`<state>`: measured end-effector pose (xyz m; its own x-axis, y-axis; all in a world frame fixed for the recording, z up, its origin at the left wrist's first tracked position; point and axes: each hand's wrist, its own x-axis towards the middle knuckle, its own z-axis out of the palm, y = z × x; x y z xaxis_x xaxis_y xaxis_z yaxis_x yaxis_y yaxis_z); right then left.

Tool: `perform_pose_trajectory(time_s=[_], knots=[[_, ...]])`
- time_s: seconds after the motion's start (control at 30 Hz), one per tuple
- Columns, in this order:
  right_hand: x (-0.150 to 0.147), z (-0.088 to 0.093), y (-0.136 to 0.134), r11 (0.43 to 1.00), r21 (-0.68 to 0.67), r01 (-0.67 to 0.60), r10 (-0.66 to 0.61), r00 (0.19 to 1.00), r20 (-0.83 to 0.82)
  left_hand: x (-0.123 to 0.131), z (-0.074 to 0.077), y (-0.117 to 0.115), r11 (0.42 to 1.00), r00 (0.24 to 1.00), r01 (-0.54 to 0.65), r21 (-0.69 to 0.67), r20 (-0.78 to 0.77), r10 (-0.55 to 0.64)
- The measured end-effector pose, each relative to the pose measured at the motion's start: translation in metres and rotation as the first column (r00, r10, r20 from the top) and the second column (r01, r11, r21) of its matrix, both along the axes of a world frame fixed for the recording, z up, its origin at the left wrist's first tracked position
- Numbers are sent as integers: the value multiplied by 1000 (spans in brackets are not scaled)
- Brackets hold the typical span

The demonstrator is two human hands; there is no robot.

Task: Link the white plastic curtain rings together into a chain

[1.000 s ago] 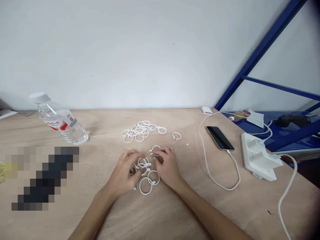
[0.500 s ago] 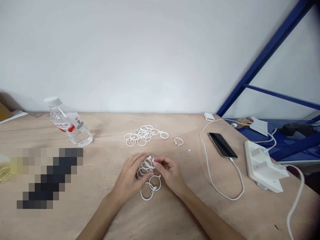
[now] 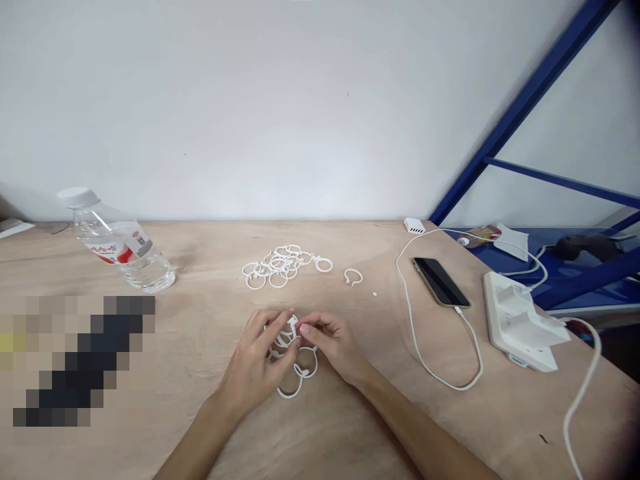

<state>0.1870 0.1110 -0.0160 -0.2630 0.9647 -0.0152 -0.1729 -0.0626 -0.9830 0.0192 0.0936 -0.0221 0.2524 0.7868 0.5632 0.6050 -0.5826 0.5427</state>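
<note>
White plastic linked rings (image 3: 295, 363) lie between both hands toward the near edge of the plywood surface (image 3: 350, 433), about midway along it. The left hand (image 3: 253, 367) and right hand (image 3: 333, 343) each pinch the top of the cluster, fingertips closed on it and meeting. Two rings trail below onto the wood; the rest overlap too much to count.

Toward the far edge lies a loose heap of rings (image 3: 283, 263) (a dozen or so, tangled), with one single ring (image 3: 353, 276) just beside it. One water bottle (image 3: 117, 243) lies tilted near the far left corner; its red-and-white label (image 3: 117, 248) is too small to read. Toward the right edge are one dark phone (image 3: 440, 281), one white cable (image 3: 425, 353) plugged into it, and one white power strip (image 3: 520, 320).
</note>
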Motion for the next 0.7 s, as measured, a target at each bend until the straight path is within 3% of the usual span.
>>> perform_pose_trajectory(time_s=[0.37,0.53,0.7], knots=[[-4,-8,3,993,95,73,-77,997,32,-2,-1,2,995,996,90,-30,-17,-91],[-3,-6,3,996,32,80,-81,996,31,-3,0,0,992,995,103,-75,20,-102],[-1,-7,4,996,64,64,-68,996,64,-2,1,0,986,993,117,-116,30,-114]])
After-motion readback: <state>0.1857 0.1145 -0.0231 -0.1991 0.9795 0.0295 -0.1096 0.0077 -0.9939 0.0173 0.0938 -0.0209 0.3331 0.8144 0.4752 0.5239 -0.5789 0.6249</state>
